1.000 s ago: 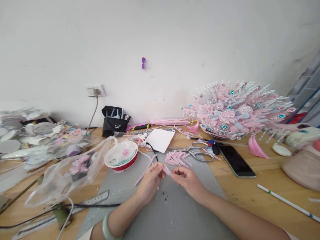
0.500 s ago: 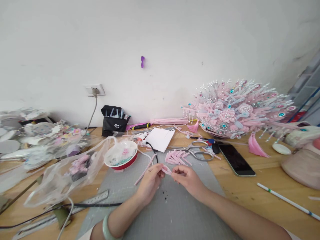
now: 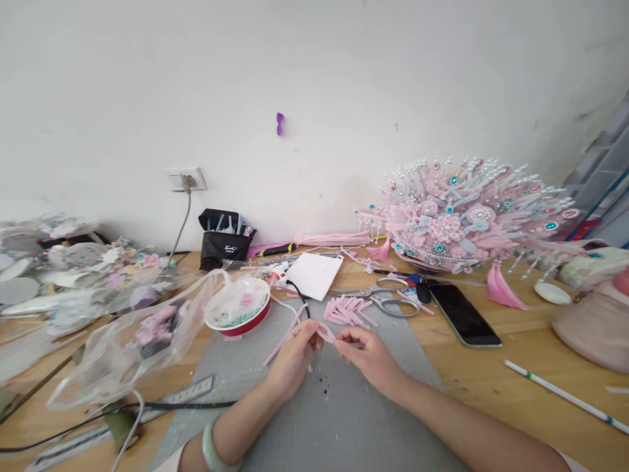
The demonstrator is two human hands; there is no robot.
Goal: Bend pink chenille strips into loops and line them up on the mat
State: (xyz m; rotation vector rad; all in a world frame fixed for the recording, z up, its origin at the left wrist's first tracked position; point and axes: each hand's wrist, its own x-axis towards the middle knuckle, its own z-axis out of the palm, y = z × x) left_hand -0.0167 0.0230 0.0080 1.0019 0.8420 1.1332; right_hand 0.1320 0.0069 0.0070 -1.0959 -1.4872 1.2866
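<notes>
Between my hands is a pale pink fuzzy strip, like a pipe cleaner (image 3: 325, 334), bent into a narrow loop. My left hand (image 3: 296, 351) pinches its left end between thumb and forefinger. The fingertips of my right hand (image 3: 363, 354) close on its right end. Just beyond them, a pile of short pink pieces (image 3: 348, 311) lies on the grey cutting mat (image 3: 339, 426). Silver scissors (image 3: 378, 298) rest behind the pile. To the left of my left hand lies a longer pink strip (image 3: 280, 346).
A red-rimmed bowl of beads (image 3: 253, 321) and a plastic bag (image 3: 118, 354) stand left. At the right are a phone (image 3: 464, 313), a white striped stick (image 3: 560, 392) and a large pink beaded headdress (image 3: 457, 223). A white card (image 3: 314, 274) and black pouch (image 3: 226, 246) lie behind.
The pink loop looks slightly wider between my fingertips. Both hands have barely shifted, and the things on the table stay where they were.
</notes>
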